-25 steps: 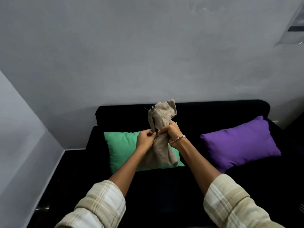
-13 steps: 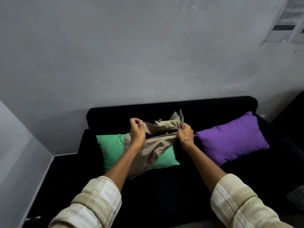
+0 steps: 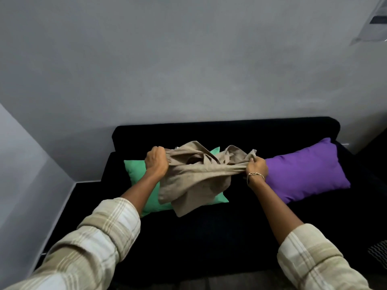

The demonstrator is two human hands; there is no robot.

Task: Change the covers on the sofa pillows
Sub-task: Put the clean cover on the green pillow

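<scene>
A plain grey wall (image 3: 188, 70) fills the upper part of the view, and a black sofa (image 3: 209, 237) stands against it. A green pillow (image 3: 136, 170) lies on the left half of the sofa seat, and a purple pillow (image 3: 303, 174) lies on the right half, its far corner up near the sofa back. The two pillows are apart.

A crumpled beige cover (image 3: 194, 178) is held in the air above the middle of the sofa seat, stretched between both hands. The left hand (image 3: 156, 163) is closed in a fist around one bunched edge of the cover. The right hand (image 3: 256, 167), with a thin bracelet (image 3: 256, 174) at its wrist, has its fingers curled tight around the other edge. The loose cloth sags between them and hangs down in front of the green pillow, hiding its middle and most of its right side. The right hand overlaps the near left end of the purple pillow.

Both forearms come out of rolled, pale checked sleeves (image 3: 100, 237). At the right end of the sofa, a piece of zigzag-patterned cloth (image 3: 379, 252) shows at the frame edge.
</scene>
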